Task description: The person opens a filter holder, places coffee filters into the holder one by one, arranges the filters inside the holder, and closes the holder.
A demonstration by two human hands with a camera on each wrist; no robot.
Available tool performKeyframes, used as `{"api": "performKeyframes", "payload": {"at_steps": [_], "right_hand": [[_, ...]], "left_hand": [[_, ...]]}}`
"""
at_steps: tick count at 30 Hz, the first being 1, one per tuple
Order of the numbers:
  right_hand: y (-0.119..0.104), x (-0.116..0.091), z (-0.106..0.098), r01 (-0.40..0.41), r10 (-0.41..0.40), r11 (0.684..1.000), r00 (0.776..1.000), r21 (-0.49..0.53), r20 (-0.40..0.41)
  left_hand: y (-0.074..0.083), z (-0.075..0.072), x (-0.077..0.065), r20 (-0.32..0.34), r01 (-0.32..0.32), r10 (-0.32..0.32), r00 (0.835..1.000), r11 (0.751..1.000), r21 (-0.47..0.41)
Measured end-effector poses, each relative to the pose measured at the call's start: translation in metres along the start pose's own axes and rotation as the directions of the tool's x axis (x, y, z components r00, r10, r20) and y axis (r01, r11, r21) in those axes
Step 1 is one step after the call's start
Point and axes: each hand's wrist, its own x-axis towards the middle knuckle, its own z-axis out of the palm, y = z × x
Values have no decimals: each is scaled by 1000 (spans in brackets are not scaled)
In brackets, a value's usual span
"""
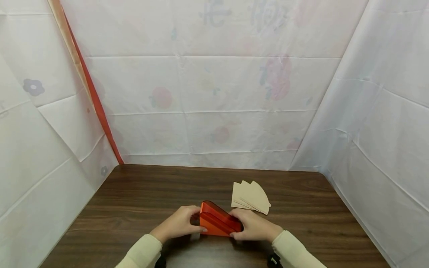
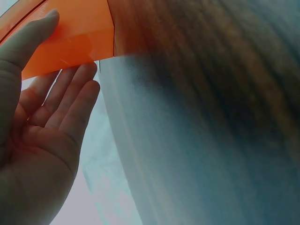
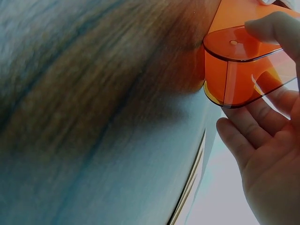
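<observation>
In the head view, my left hand point(image 1: 179, 224) and right hand point(image 1: 255, 225) clamp an orange holder point(image 1: 214, 226), cream papers point(image 1: 252, 197) lying between it and the far edge of the wooden table point(image 1: 321, 216), white sheeting point(image 1: 140, 130) behind; in the left wrist view I pinch its flat side, in the right wrist view its rounded end.

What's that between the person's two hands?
An orange see-through holder lies between the left hand and the right hand, touched by both; the head view shows it.

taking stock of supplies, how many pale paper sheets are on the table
3 at least, fanned out just beyond the right hand: the left sheet, the middle sheet and the right sheet, which lies on top. They overlap, so more may be hidden underneath.
</observation>
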Motion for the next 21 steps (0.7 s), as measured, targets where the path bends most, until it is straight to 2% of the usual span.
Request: {"api": "performKeyframes", "payload": {"at_steps": [9,17,21], "right_hand": [[-1,-1,-1,1,-1,1000,1000,4,-10],[-7,0,-7,-34,34,999,999,8,-13],[-11,1,-11,-42,43,998,999,51,-6]], "left_hand": [[-1,0,-1,16,-28,28,999,1000,11],[-1,-1,-1,26,-20,20,999,1000,-10],[-2,0,-1,30,-7,8,1000,1000,-12]]}}
